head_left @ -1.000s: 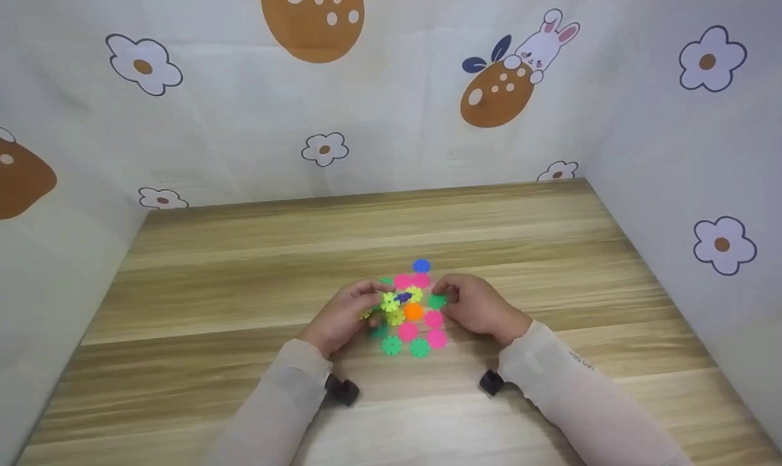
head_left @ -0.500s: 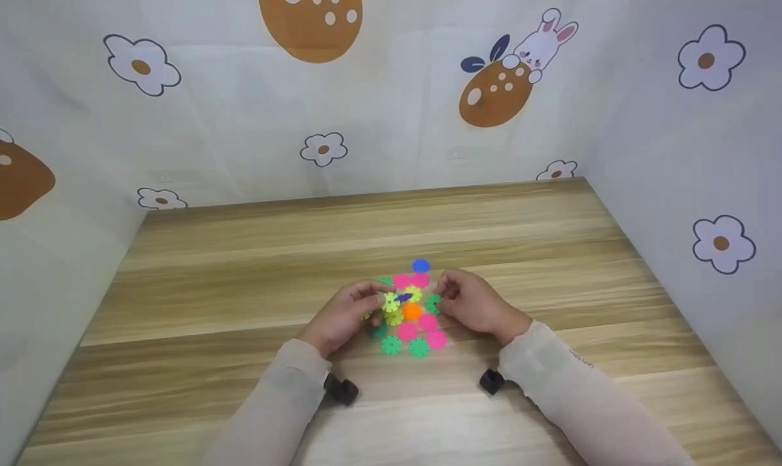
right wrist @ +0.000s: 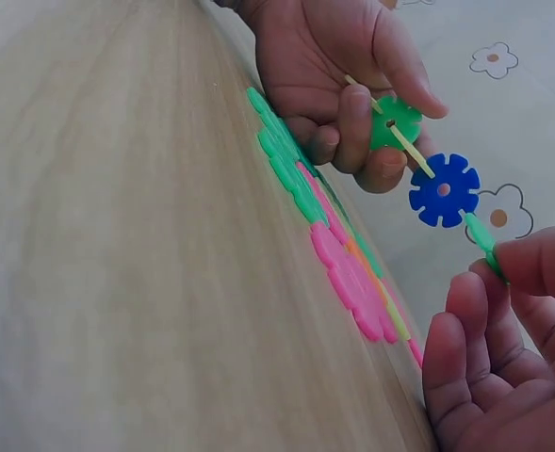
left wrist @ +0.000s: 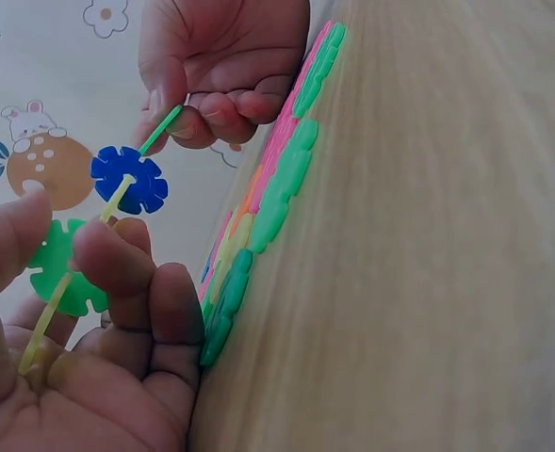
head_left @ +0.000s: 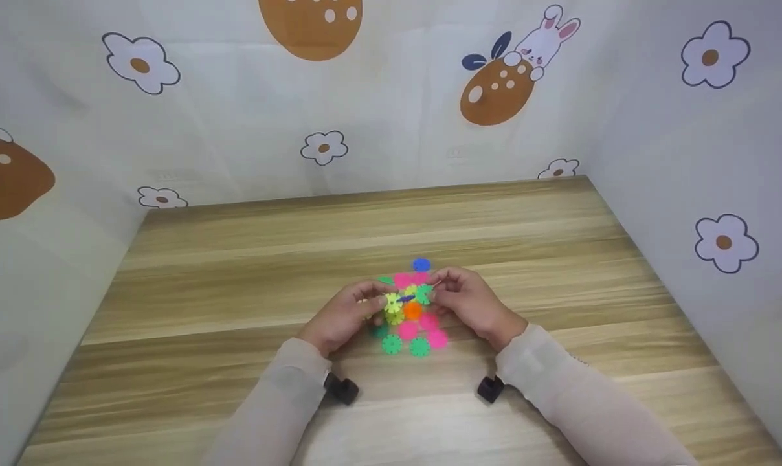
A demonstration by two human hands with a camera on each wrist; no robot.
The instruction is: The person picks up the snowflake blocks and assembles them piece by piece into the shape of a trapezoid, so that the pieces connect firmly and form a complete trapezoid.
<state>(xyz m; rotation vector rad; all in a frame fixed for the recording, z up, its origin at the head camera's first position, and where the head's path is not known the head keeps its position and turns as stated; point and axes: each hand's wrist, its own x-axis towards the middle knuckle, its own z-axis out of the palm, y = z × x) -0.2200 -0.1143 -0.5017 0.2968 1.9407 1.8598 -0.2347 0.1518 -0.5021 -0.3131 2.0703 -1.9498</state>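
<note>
blue disc (right wrist: 444, 191) between two hands (right wrist: 334, 80) (right wrist: 527, 391)

Behind the table (head_left: 248, 259) stands the back wall (head_left: 397, 103); the left wall (head_left: 35, 291) and the right wall (head_left: 663, 162) are at the table's two sides. The loose discs (head_left: 419, 347) lie on the table in one close group, and the farthest disc (head_left: 421, 265) is behind the others. Above this group is the chain of discs (right wrist: 444, 191), between the left hand (head_left: 349, 310) and the right hand (head_left: 472, 298). The pinched disc (head_left: 423, 294), in the right hand, is at the chain's right end.
</note>
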